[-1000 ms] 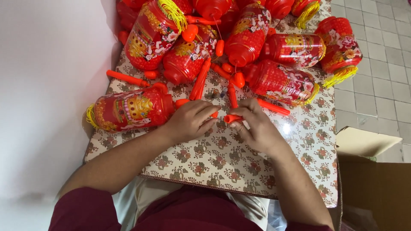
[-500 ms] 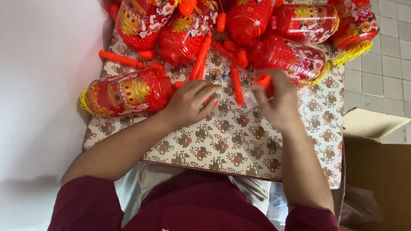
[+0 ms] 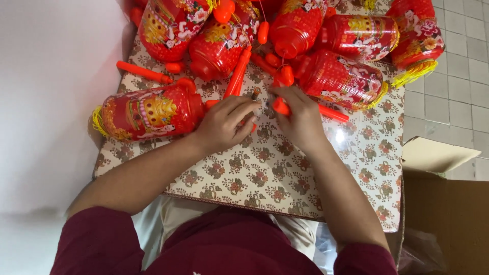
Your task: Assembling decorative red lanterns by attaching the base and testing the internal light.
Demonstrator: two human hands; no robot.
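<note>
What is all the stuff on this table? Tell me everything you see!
Lanterns: about seven, red with gold and flower prints and yellow tassels; one by the left hand, the rest across the far end of the table.
Sticks: several, orange, scattered among the lanterns.
Small orange piece: one, pinched in the right hand.
Table: one, cream cover with a flower pattern.
Box: one, brown cardboard, open, on the floor at right.
Floor: pale tiles, at right.
Left hand: on the table beside the near lantern; what it grips is unclear.
Right hand: holds the orange piece.
</note>
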